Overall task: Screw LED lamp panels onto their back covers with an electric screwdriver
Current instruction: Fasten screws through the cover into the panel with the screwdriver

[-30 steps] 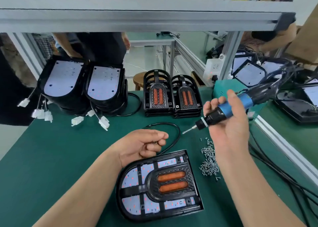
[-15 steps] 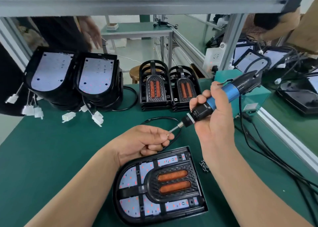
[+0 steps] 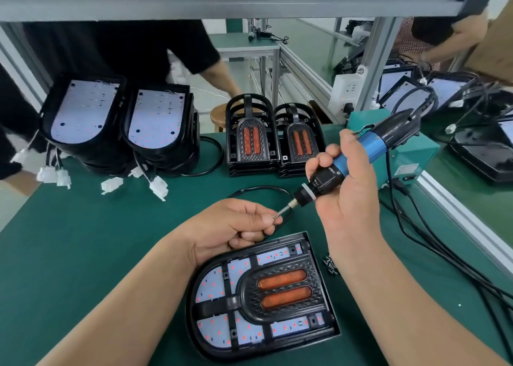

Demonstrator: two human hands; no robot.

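The right hand (image 3: 347, 202) is clenched round the electric screwdriver (image 3: 358, 157) at centre right. The left hand (image 3: 230, 227) pinches what seems to be a small screw (image 3: 275, 216) at the bit tip. A second ago the bit and fingers were apart; now they meet, so a screw is probably being loaded. The lamp panel (image 3: 263, 290) lies at lower centre, untouched.

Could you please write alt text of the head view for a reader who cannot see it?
The right hand holds a blue electric screwdriver; the left hand pinches a screw against its bit. Beneath them, a black lamp panel lies on the green table.
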